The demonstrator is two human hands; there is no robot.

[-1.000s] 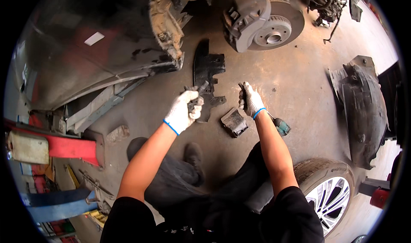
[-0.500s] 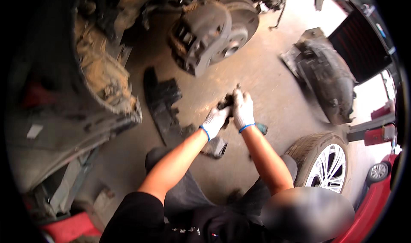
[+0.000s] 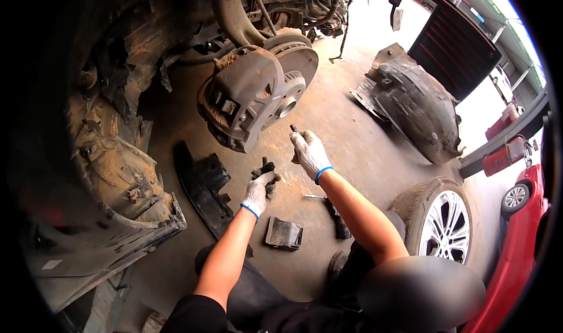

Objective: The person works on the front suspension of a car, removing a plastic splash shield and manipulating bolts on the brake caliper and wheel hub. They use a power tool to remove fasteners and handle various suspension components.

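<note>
Hands were together half a second ago; now parted, each with its own load. Left grip [image 3: 258, 193] curled round a small cluster of dark pieces [image 3: 264, 169], their tops poking up past the fingers; exact kind too small to tell. Right grip [image 3: 309, 153], farther forward, closed on a short dark piece [image 3: 294, 128], its end jutting beyond the thumb. Reading: pieces now divided, neither grip free. Brake disc [image 3: 306, 56] and caliper [image 3: 258, 87] ahead of both grips, apparently clear of them. Black plastic panel [image 3: 196, 183] on the floor left of the left grip; black box [image 3: 284, 234] nearer the body from it. Tool [image 3: 339, 221] below the right grip, beside the forearm. Wheel [image 3: 419, 218] farther right.
</note>
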